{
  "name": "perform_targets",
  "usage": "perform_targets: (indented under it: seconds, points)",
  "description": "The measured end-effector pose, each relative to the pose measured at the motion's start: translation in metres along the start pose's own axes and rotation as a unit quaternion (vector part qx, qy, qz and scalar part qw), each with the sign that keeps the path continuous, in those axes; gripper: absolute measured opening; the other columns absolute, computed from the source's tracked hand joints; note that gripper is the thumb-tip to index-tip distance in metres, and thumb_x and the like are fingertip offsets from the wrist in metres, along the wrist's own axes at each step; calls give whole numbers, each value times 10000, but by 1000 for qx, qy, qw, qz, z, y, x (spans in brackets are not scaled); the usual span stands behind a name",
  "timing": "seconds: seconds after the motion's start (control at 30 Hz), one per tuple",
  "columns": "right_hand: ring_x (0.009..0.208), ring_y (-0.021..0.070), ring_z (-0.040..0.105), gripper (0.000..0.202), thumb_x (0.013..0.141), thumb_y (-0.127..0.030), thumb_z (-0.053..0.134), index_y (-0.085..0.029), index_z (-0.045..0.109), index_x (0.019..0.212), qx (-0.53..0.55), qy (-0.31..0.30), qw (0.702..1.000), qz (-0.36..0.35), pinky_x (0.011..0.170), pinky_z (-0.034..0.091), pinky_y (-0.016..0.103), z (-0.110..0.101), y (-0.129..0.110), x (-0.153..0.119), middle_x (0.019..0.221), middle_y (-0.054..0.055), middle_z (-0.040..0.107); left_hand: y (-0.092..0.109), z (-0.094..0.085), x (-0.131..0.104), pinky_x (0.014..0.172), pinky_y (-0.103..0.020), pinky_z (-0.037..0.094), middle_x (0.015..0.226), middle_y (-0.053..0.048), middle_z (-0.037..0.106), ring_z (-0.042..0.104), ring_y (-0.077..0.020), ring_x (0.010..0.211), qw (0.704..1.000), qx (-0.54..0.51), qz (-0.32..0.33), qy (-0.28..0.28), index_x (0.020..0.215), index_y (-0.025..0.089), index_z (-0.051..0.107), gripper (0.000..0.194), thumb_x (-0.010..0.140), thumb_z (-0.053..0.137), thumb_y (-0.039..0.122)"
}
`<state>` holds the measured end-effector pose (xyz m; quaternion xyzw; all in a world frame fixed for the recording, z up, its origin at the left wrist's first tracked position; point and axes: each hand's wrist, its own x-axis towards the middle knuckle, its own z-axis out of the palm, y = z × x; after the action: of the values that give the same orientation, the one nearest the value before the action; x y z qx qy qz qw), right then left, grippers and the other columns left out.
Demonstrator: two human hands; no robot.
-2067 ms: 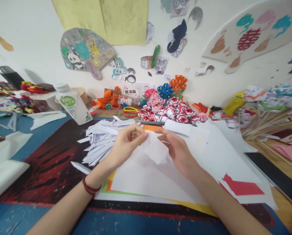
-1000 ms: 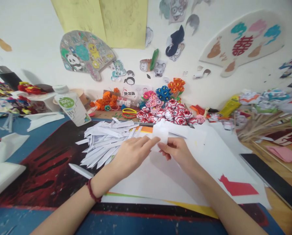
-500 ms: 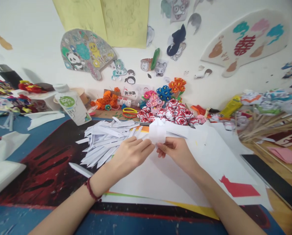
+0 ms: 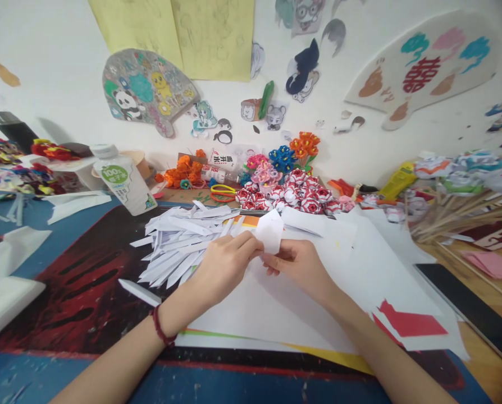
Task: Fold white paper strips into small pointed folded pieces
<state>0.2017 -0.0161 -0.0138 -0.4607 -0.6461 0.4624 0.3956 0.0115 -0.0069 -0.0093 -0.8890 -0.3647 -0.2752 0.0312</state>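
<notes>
Between my two hands a small piece of white paper (image 4: pixel 270 231) stands upright, pinched along its lower edge. My left hand (image 4: pixel 229 259) is closed on its left side, the fingers bent. At the lower right, the thumb and fingers of my right hand (image 4: pixel 297 262) press on the same paper. Large white sheets (image 4: pixel 272 314) lie under both hands. Just left of my left hand is a heap of folded white paper strips (image 4: pixel 170 241). One single folded strip (image 4: pixel 139 292) rests apart, near my braceleted wrist.
A white bottle (image 4: pixel 124 182) stands behind the heap. Red and white paper flowers (image 4: pixel 301 193) line the wall side. On the right lie a dark phone (image 4: pixel 470 308), a red paper scrap (image 4: pixel 415 322) and thin sticks (image 4: pixel 465 216). A white box-like object (image 4: pixel 10 306) sits at left.
The held white paper has tilted and shifted slightly down, and my hands have drawn closer together. My right forearm has moved a little left, baring more of the red scrap.
</notes>
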Motion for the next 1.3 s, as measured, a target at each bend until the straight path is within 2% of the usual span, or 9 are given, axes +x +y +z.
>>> perform_targets:
  seconds: [0.1,0.17,0.3,0.37,0.43,0.5,0.6,0.87,1.3]
  points:
    - [563,159,635,255,762,-376,702,-123,679,740,3,10,1000,11,565,505,267,2,-2,0,603,37,665,1,2,-1,635,-262,399,864,-28,651,578,-136,681,1000,3,10,13,941,191,590,145,950,445,190]
    - [557,154,633,231,764,-351,699,-121,685,743,16,14,1000,19,562,506,263,2,-6,0,600,36,665,2,1,0,643,-256,411,872,-22,652,583,-129,684,999,-23,-13,19,977,196,575,124,948,455,210]
    - [541,135,621,188,754,-304,702,-117,693,732,56,23,998,29,549,505,250,1,-14,0,610,31,662,5,-4,4,596,-232,406,867,24,643,538,-89,583,980,-119,-156,34,1036,213,516,188,876,588,278]
    - [542,127,617,172,753,-290,702,-120,693,724,75,22,997,23,548,506,244,0,-16,0,616,26,661,4,-5,7,551,-219,384,811,38,632,507,-79,542,960,-182,-214,18,971,205,526,195,847,624,319]
    - [550,122,615,160,755,-280,701,-124,694,721,88,17,996,15,555,507,242,0,-16,0,622,22,659,2,-4,9,516,-211,368,725,40,606,496,-79,522,935,-262,-238,-18,878,190,550,181,862,594,365]
    - [552,119,612,156,756,-277,704,-124,696,723,95,13,995,14,554,505,239,-1,-15,0,620,20,656,1,-3,10,497,-207,369,660,36,569,496,-82,514,907,-343,-240,-47,804,176,560,239,883,553,402]
    - [544,117,605,166,758,-281,708,-120,699,719,104,6,994,22,545,498,239,-1,-14,0,603,20,651,2,-1,10,486,-204,376,634,32,540,491,-83,516,881,-407,-237,-46,771,163,553,278,883,547,417]
    - [563,130,629,220,774,-337,702,-123,698,724,142,5,989,32,553,504,254,-3,-13,1,661,41,672,3,-2,9,507,-201,354,616,41,502,450,-73,526,891,-391,-231,-9,760,160,539,263,881,558,392]
    - [551,126,625,226,781,-339,699,-122,698,716,116,-2,993,9,547,504,249,-6,-13,0,648,41,671,2,-4,10,499,-204,313,593,45,460,416,-75,528,902,-369,-221,-20,684,156,507,292,866,571,375]
